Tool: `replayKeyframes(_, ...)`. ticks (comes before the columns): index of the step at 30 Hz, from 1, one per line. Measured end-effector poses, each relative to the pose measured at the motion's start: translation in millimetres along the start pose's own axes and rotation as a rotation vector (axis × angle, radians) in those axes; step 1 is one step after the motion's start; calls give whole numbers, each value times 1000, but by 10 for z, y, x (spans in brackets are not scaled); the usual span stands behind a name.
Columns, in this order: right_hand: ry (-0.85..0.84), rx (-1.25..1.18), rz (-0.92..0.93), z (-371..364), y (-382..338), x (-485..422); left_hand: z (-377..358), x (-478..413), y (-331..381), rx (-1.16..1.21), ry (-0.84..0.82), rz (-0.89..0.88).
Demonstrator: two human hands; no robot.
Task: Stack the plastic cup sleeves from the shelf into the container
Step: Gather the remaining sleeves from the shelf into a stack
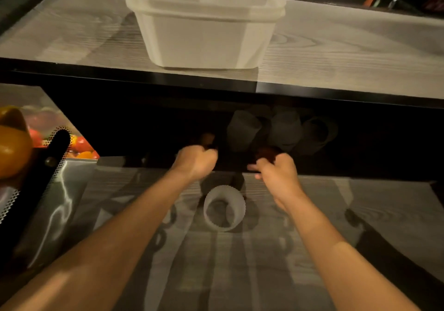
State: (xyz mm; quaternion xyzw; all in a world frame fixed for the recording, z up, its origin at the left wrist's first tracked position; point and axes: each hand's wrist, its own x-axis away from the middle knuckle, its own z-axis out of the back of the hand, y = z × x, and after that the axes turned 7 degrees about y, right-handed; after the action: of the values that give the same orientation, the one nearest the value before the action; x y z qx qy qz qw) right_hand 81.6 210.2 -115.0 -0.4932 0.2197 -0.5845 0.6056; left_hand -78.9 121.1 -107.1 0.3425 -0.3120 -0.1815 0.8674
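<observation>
Fingers (211,154) of left hand (195,162) and right hand (276,174) curl, hold unclear; seemingly fetching cup sleeves (242,128), far container (206,39) next.

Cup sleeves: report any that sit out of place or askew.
One cup sleeve sits alone on the lower surface, outside the dark shelf. The remaining sleeves lean at differing angles inside it. The white container sits level.
</observation>
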Motion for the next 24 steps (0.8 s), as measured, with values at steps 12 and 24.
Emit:
replayKeyframes(12,31,-80,-107,-53,-301,-462,-342,-420,364,116,9,-408)
replayKeyframes(24,-146,236,1,-167,-130,-605,-460,-535,199,44,50,-396)
